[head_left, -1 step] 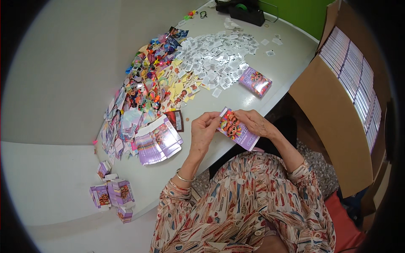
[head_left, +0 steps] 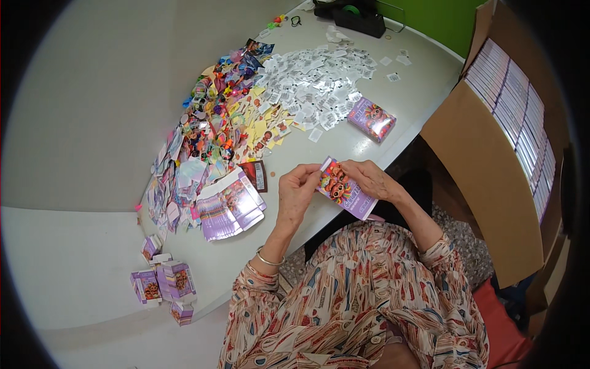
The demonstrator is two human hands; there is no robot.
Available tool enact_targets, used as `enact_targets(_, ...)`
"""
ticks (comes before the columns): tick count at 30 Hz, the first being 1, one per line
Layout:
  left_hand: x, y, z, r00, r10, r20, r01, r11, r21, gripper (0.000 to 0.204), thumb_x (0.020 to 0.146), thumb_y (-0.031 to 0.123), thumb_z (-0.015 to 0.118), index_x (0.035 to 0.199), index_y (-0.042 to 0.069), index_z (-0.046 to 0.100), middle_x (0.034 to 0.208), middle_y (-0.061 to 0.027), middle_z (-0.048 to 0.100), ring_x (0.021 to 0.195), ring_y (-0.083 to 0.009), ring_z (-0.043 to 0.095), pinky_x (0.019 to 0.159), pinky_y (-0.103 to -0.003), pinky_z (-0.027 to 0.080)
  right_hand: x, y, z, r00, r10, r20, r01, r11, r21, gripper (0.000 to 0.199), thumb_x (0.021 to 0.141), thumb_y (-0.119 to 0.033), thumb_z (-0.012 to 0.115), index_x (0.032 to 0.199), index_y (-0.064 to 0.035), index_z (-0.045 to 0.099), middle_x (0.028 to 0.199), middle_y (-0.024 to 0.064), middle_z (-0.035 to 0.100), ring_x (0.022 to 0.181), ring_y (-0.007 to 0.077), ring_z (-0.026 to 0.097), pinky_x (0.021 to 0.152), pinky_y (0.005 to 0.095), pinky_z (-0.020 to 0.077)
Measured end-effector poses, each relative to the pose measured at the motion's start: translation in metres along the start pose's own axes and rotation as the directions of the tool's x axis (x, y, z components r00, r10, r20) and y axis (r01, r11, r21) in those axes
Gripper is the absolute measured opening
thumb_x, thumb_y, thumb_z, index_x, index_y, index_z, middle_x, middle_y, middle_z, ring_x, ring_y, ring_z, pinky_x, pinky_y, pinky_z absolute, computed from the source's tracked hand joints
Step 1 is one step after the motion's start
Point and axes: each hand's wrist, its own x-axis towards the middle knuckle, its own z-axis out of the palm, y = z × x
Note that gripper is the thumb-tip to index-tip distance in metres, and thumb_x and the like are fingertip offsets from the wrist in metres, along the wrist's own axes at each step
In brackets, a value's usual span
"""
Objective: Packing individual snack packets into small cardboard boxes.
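Between my two hands, over the table's front edge, is a flat purple carton (head_left: 351, 198) with a colourful picture and a white end flap. My left hand (head_left: 298, 187) pinches its upper left corner with thumb and fingers. My right hand (head_left: 371, 179) grips its upper right side, fingers partly hidden behind it. Beyond them a filled purple box (head_left: 372, 120) lies near the table's right edge. To the left a fanned stack of flat purple cartons (head_left: 224, 212) rests on the table, beside a small dark red packet (head_left: 260, 176).
A heap of small white labels (head_left: 319, 83) covers the far middle. Left of it spread yellow cards (head_left: 261, 126) and mixed colourful trinkets (head_left: 212, 123). Folded purple boxes (head_left: 175, 280) stand at the near left. A black tape dispenser (head_left: 362, 23) is at the back; a large cardboard box (head_left: 485, 184) stands right.
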Motion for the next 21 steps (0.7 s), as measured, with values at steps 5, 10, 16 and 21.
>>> enact_targets(5, -0.011, 0.001, -0.001, 0.992, 0.123, 0.040, -0.127, 0.984, 0.122, 0.022, 0.093, 0.007, 0.056, 0.109, -0.002, 0.066, 0.080, 0.0010, 0.064, 0.072, -0.0030, 0.054, 0.062, -0.017, 0.043, -0.005, -0.015, 0.002, 0.998, -0.052, -0.032, 0.052, 0.999, -0.012, 0.041, 0.103, -0.034, 0.036, 0.105, 0.0015, 0.057, 0.080, 0.0168, 0.062, 0.072, 0.0221, 0.056, 0.072, 0.0332, 0.0468)
enact_targets(10, -0.024, 0.005, 0.012, 0.993, 0.116, 0.023, -0.118, 0.986, 0.117, 0.024, 0.093, 0.006, 0.057, 0.115, -0.002, 0.064, 0.093, 0.0012, 0.065, 0.083, -0.0030, 0.055, 0.073, -0.017, 0.044, -0.003, -0.012, -0.001, 0.999, -0.033, 0.009, 0.033, 0.999, -0.035, 0.041, 0.103, -0.034, 0.036, 0.105, 0.0017, 0.057, 0.079, 0.0179, 0.062, 0.070, 0.0252, 0.057, 0.070, 0.0354, 0.0467)
enact_targets(16, -0.002, 0.006, 0.002, 0.991, 0.038, 0.130, -0.046, 0.997, 0.058, 0.026, 0.093, 0.006, 0.057, 0.117, -0.003, 0.062, 0.100, -0.0006, 0.064, 0.084, -0.0033, 0.056, 0.073, -0.019, 0.046, -0.002, -0.011, 0.002, 0.996, -0.079, 0.037, 0.082, 0.992, -0.090, 0.041, 0.103, -0.033, 0.035, 0.109, 0.0014, 0.057, 0.080, 0.0128, 0.060, 0.072, 0.0165, 0.053, 0.072, 0.0305, 0.0464)
enact_targets(21, 0.000, -0.003, 0.009, 0.988, 0.118, 0.094, -0.132, 0.978, 0.159, 0.028, 0.093, 0.005, 0.058, 0.120, -0.003, 0.061, 0.101, -0.0026, 0.065, 0.085, -0.0043, 0.057, 0.075, -0.019, 0.047, -0.001, -0.009, 0.003, 0.996, -0.091, -0.001, 0.090, 0.992, -0.090, 0.042, 0.103, -0.036, 0.035, 0.102, 0.0005, 0.057, 0.075, 0.0173, 0.060, 0.067, 0.0276, 0.056, 0.067, 0.0370, 0.0464)
